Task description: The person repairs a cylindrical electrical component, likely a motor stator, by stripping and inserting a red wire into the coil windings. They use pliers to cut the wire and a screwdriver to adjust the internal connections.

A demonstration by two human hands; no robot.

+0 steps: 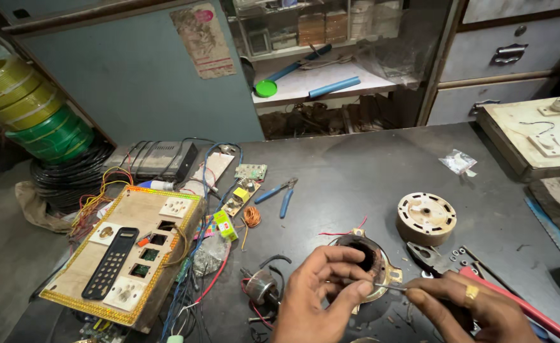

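Observation:
A round metal motor part with a dark wound core lies on the dark worktable near its front edge. My left hand curls over its near side, fingers pinched at the rim. My right hand, wearing a gold ring, holds a thin metal tool whose tip points at the motor part beside the left fingertips. A red-handled tool lies under or beside the right hand. A small cylindrical rotor piece with wires rests left of my left hand.
A cream round slotted cover sits behind the right hand. Blue-handled pliers, a wooden switch board, small circuit boards and loose wires lie left. Green and yellow wire coils stack at far left. A wooden block stands at right.

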